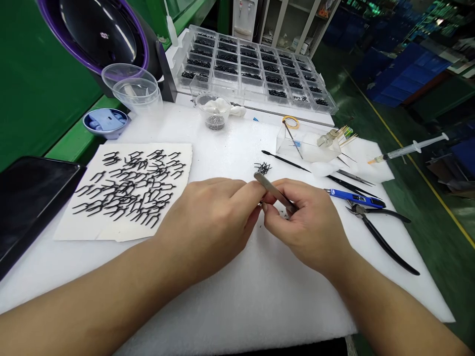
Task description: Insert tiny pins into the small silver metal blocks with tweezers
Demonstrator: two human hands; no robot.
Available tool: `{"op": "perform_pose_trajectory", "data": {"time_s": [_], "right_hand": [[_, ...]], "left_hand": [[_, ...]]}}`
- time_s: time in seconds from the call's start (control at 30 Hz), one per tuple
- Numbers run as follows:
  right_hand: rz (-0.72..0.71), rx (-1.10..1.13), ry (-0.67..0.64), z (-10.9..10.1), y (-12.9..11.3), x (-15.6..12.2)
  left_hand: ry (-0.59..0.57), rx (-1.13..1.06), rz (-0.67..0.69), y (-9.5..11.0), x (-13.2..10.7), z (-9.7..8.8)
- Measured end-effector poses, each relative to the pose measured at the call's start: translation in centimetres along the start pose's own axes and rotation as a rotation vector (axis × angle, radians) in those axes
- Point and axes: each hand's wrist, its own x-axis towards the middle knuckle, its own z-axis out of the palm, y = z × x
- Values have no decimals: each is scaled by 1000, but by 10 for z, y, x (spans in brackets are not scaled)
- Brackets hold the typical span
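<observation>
My left hand [217, 210] and my right hand [308, 220] meet over the white foam sheet [260, 296]. The metal tweezers [274, 190] lie in my right hand, sticking up between thumb and fingers. My left fingers are pinched together against the right fingertips; what sits between them is too small and hidden to name. Just beyond the hands lies a small heap of thin black bent pieces [263, 168]. On the left, a white card [178, 153] carries many similar black forked pieces in loose rows.
A clear compartment box [256, 91] with black pieces stands at the back. To the right lie pliers [386, 242], a blue pen-like tool [356, 198] and a syringe [411, 147]. Clear cups [137, 94], a purple-rimmed fan-like device [100, 37] and a dark tablet-like slab [33, 202] line the left.
</observation>
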Motion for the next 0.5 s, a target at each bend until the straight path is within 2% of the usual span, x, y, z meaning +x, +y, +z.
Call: {"op": "perform_pose_trajectory", "data": {"time_s": [0.5], "right_hand": [[-22,14,16,1,2,2]], "left_hand": [[-30,0,-13,1,0,0]]}}
